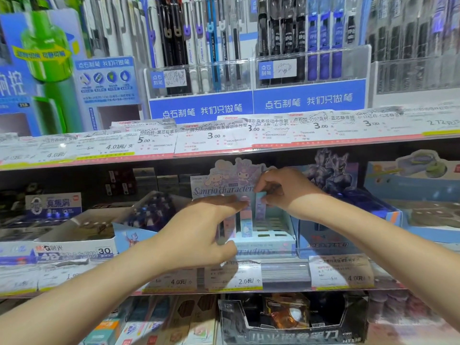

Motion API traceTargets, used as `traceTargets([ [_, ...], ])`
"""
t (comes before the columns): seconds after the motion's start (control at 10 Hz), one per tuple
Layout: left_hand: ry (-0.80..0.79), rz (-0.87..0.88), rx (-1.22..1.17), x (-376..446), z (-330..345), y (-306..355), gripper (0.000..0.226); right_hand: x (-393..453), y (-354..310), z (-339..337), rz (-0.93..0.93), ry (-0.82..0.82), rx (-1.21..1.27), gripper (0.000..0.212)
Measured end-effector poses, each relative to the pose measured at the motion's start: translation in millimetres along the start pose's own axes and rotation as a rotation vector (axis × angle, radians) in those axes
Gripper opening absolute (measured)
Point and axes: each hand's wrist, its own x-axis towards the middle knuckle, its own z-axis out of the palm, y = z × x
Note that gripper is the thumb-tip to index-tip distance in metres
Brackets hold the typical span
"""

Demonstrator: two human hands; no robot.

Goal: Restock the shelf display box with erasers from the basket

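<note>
Between the right hand's [286,192] curled fingertips, a teal-topped stick eraser [261,206] is pinched upright over the pastel character display box [268,241]. Just left of it, two more erasers [245,221] stand in the box's slots beneath the left hand's [206,230] extended fingers, which touch their tops without gripping.

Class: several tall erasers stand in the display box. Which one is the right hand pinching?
The rightmost eraser, with the teal top. The right hand pinches its top end; the pink-topped eraser beside it stands under the left hand fingers.
</note>
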Motion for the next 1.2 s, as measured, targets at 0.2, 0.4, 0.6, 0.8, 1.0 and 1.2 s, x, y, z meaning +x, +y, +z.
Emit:
traceTargets([
  [0.2,0.012,0.004,0.007,1.0,1.8,-1.8,0.074,-1.3,-2.3,1.4,-0.059,0.051,-0.133,0.027],
  [0.4,0.013,0.004,0.006,-0.3,1.6,-1.6,0.075,-3.3,4.4,2.7,-0.093,0.055,-0.193,0.031],
  [0.6,0.014,0.005,0.002,0.4,3.0,-3.2,0.075,-2.7,1.9,2.5,-0.039,0.035,-0.176,0.033],
  [0.8,-0.043,-0.04,-0.046,2.1,2.3,-5.1,0.073,-1.6,-1.9,-4.7,-0.023,-0.057,-0.194,0.03],
  [1.0,-0.009,-0.088,-0.109,5.4,-7.6,1.1,0.061,-18.9,3.2,-8.7,-0.027,0.012,-0.102,0.035],
  [1.2,0.21,-0.112,-0.226,8.5,-10.5,9.1,0.022,-51.3,14.9,-21.7,-0.153,0.227,0.107,0.019],
])
